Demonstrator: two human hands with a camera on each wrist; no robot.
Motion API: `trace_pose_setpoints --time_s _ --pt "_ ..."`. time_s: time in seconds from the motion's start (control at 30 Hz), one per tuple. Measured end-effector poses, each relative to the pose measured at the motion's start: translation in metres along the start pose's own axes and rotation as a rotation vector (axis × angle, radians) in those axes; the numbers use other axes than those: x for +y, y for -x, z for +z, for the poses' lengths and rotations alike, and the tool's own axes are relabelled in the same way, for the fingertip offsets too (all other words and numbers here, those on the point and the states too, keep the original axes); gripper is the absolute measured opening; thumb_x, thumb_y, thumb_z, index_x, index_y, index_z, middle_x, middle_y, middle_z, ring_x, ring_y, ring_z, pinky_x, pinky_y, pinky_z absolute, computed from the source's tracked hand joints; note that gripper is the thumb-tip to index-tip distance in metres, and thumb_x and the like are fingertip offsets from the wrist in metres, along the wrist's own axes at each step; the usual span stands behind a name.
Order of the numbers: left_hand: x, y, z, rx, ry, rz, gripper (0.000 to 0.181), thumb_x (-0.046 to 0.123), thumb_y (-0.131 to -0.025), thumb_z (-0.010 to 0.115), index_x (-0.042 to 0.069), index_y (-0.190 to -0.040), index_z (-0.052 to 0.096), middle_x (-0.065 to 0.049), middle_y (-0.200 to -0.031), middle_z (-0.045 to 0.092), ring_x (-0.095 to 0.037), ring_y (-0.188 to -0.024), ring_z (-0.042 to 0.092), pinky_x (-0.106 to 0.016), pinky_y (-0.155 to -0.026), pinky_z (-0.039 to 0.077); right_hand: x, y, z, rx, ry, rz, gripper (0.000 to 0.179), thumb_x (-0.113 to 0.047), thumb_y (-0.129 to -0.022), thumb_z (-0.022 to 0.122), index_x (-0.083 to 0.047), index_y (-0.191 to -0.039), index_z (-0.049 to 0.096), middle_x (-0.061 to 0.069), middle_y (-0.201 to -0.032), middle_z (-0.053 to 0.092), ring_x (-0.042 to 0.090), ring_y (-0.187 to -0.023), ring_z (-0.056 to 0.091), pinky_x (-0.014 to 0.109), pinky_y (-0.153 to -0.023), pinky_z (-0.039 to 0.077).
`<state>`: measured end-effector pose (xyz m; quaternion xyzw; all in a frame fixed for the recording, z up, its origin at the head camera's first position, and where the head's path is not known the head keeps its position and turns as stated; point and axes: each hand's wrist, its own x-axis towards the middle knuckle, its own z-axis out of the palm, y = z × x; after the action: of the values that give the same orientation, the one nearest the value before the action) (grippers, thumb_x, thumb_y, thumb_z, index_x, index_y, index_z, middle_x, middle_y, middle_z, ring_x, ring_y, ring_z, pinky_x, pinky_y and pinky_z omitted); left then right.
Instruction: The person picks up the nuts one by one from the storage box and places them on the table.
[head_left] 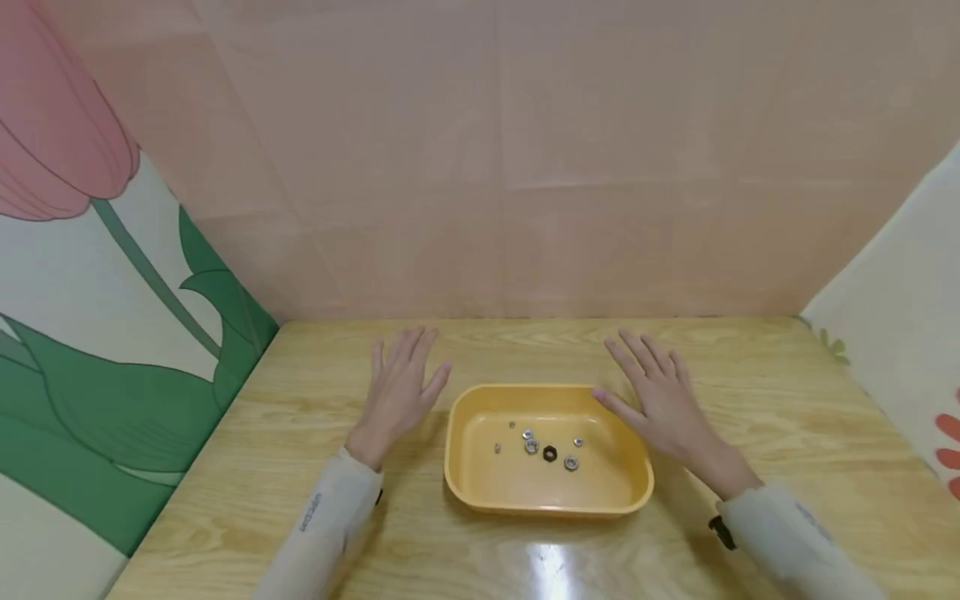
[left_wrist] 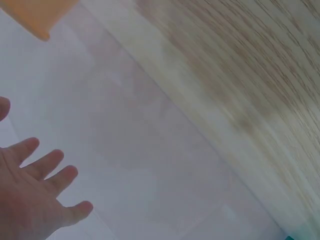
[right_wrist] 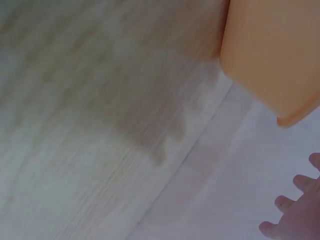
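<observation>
A yellow plastic tray (head_left: pixel 480 487) rests on the table, with several small metal nuts scattered over its floor. One nut is black (head_left: pixel 550 453); a larger silver nut (head_left: pixel 571 463) lies to its right, and another silver nut (head_left: pixel 532 447) to its left. My left hand (head_left: pixel 393 396) hovers left of the tray, fingers spread and straight, holding nothing. On the other side, my right hand (head_left: pixel 663 408) is spread too, its thumb over or near the tray's far right rim. Each wrist view shows spread fingers and a corner of the tray (right_wrist: pixel 270 50).
The wood-grain table (head_left: pixel 300 517) runs back to a pinkish cloth wall (head_left: pixel 495 167). A panel with a printed tulip (head_left: pixel 67 125) stands at the left, and a white panel (head_left: pixel 900 333) with printed flowers at the right.
</observation>
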<state>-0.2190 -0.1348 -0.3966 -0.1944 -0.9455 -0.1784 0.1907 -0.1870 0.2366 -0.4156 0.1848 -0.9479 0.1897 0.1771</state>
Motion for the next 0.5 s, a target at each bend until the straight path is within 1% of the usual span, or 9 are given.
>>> trace_pose_setpoints --time_s 0.1,0.23,0.3,0.4,0.5 --pt "0.003 0.002 0.001 -0.002 0.02 0.01 0.055 0.04 -0.102 0.049 0.008 -0.146 0.044 -0.016 -0.147 0.048 -0.035 -0.14 0.04 -0.064 -0.118 0.018 -0.004 0.005 0.005 -0.016 0.0 -0.026 0.075 -0.047 -0.095 0.06 -0.019 -0.157 0.027 0.016 -0.162 0.026 0.047 -0.147 0.021 0.071 -0.114 0.011" --pt "0.007 0.006 0.003 -0.014 0.041 0.045 0.051 0.037 -0.102 0.051 0.006 -0.142 0.049 -0.016 -0.141 0.054 -0.036 -0.133 0.047 -0.058 -0.117 0.028 -0.01 0.011 0.011 -0.048 -0.005 -0.046 0.075 -0.047 -0.094 0.061 -0.02 -0.157 0.029 0.013 -0.162 0.028 0.046 -0.146 0.024 0.072 -0.113 0.015" --pt "0.009 0.007 0.003 -0.008 0.05 0.062 0.049 0.035 -0.102 0.051 0.005 -0.141 0.051 -0.015 -0.139 0.056 -0.035 -0.131 0.05 -0.056 -0.116 0.031 -0.014 0.012 0.013 -0.058 -0.012 -0.057 0.075 -0.047 -0.094 0.061 -0.021 -0.157 0.029 0.012 -0.162 0.029 0.046 -0.146 0.025 0.072 -0.113 0.015" --pt "0.012 0.006 0.002 0.006 0.077 0.078 0.047 0.034 -0.102 0.052 0.005 -0.14 0.052 -0.015 -0.136 0.059 -0.035 -0.128 0.053 -0.055 -0.114 0.035 -0.017 0.011 0.014 -0.062 -0.017 -0.065 0.075 -0.048 -0.093 0.061 -0.022 -0.156 0.03 0.011 -0.162 0.03 0.044 -0.146 0.025 0.07 -0.113 0.015" --pt "0.016 0.006 0.0 0.003 0.117 0.082 0.046 0.034 -0.102 0.054 0.006 -0.139 0.053 -0.014 -0.135 0.06 -0.035 -0.127 0.054 -0.056 -0.113 0.037 -0.019 0.011 0.015 -0.067 -0.017 -0.067 0.075 -0.048 -0.093 0.061 -0.021 -0.156 0.031 0.011 -0.161 0.032 0.044 -0.146 0.026 0.069 -0.114 0.015"
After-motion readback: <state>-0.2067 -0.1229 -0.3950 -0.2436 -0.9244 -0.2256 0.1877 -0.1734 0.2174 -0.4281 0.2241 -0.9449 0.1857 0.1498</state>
